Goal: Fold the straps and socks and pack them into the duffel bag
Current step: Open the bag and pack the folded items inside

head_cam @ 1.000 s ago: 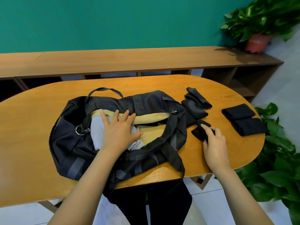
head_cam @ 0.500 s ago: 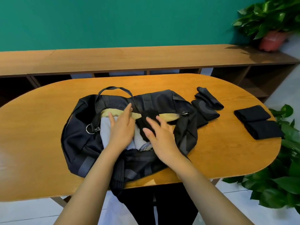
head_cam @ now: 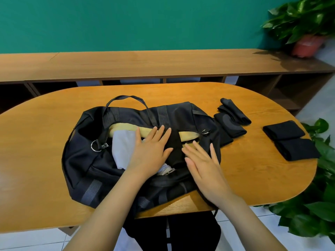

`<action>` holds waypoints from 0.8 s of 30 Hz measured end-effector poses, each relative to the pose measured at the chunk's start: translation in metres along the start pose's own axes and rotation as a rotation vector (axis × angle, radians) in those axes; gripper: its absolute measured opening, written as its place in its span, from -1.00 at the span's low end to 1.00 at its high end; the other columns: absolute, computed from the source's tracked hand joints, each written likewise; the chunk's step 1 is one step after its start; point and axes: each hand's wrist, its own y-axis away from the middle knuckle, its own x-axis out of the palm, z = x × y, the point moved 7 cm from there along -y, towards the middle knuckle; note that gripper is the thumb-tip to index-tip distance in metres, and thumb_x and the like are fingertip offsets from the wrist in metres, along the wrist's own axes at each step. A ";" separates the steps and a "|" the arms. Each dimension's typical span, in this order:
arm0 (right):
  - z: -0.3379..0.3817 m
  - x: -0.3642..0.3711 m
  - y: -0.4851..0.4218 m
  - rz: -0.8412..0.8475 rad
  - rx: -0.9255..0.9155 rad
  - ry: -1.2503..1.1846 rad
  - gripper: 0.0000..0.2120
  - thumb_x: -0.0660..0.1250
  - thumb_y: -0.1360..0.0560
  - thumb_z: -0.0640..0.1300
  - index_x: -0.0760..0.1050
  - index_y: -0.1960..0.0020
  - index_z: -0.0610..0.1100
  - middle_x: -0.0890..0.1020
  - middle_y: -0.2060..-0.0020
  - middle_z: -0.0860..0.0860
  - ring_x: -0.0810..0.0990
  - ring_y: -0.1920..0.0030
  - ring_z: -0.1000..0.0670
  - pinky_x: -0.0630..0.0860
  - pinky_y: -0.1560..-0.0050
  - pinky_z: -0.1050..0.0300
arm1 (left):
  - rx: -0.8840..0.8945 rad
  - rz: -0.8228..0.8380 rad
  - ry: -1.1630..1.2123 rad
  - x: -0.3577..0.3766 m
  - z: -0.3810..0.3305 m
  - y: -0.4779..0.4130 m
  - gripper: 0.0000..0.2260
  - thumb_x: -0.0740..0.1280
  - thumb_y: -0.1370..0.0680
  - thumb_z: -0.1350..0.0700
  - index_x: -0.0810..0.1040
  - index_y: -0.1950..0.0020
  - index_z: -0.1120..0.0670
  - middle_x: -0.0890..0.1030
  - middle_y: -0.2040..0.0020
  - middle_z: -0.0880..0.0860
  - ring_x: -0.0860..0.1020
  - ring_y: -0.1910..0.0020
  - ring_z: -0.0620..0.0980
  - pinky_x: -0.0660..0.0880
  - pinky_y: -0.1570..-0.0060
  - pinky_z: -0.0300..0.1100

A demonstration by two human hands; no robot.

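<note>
A black duffel bag (head_cam: 79, 160) lies open on the wooden table (head_cam: 36, 142), showing a tan lining. Inside it are pale grey folded socks (head_cam: 121, 147) and a black folded piece (head_cam: 175, 147). My left hand (head_cam: 150, 151) lies flat with straight fingers on the grey socks. My right hand (head_cam: 204, 163) lies flat, fingers spread, just right of the black piece, over the bag's near edge. To the right of the bag lie two black folded pieces (head_cam: 233, 115) and, farther right, two more (head_cam: 290, 142).
A long low wooden shelf (head_cam: 163, 64) runs behind the table against a green wall. Potted plants stand at the top right (head_cam: 304, 20) and beside the table's right end (head_cam: 322, 196). Part of the bag hangs over the table's near edge.
My right hand carried a black folded piece from the table into the bag, then let go and now lies flat beside it. The left hand stayed on the grey socks.
</note>
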 end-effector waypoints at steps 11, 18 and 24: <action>-0.123 -0.085 -0.092 -0.403 0.217 0.126 -0.65 0.12 -0.67 -0.08 0.38 -0.43 -0.03 0.33 -0.48 0.02 0.17 -0.52 -0.01 -0.09 -0.53 -0.14 | -0.112 0.007 -0.053 0.007 0.017 -0.024 -0.43 -0.01 -0.66 -0.16 -0.16 -0.59 -0.06 -0.03 -0.60 -0.04 -0.09 -0.57 -0.03 -0.21 -0.42 0.31; -0.207 -0.089 -0.132 -0.115 0.706 0.011 -0.33 0.31 -0.57 0.07 0.10 -0.56 -0.05 0.31 -0.48 -0.12 0.27 -0.44 -0.25 0.24 -0.42 -0.18 | -0.108 -0.024 -0.029 0.008 0.019 -0.025 -0.42 0.02 -0.64 -0.17 -0.11 -0.59 -0.07 0.01 -0.60 -0.05 -0.07 -0.58 -0.03 -0.23 -0.42 0.30; -0.238 -0.067 -0.119 -0.044 0.864 -0.015 -0.43 0.25 -0.59 0.07 0.14 -0.54 0.04 0.44 -0.36 -0.16 0.30 -0.37 -0.26 0.26 -0.29 -0.15 | -0.115 -0.028 0.001 0.008 0.019 -0.025 -0.42 0.03 -0.64 -0.17 -0.10 -0.59 -0.08 0.01 -0.60 -0.06 -0.08 -0.57 -0.04 -0.24 -0.43 0.28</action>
